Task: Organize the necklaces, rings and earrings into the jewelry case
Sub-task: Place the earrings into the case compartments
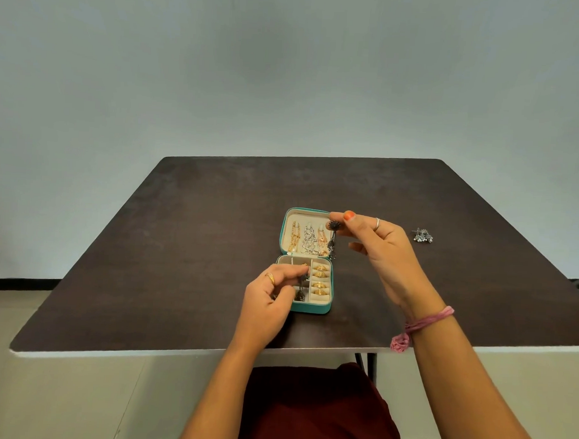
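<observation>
Stowing earrings now, we pinch one dark earring (333,225) in our right hand (380,246) above the open case (310,308) while our left hand (271,295) pinches another (301,281) over its left compartments, next needing a gentle seat there, though the slot itself hides behind our fingers.

We see a small teal jewelry case (304,259) lying open on the desk, lid flat behind its base. Gold, silver and rose necklaces (309,239) hang in the cream lid. Four gold rings (320,280) sit in the base's right-hand slots. One dark dangling earring (333,236) hangs above the lid's right edge; another dark earring (300,286) dangles over the base's left compartments. A silver earring cluster (422,235) lies well apart to the right.
</observation>
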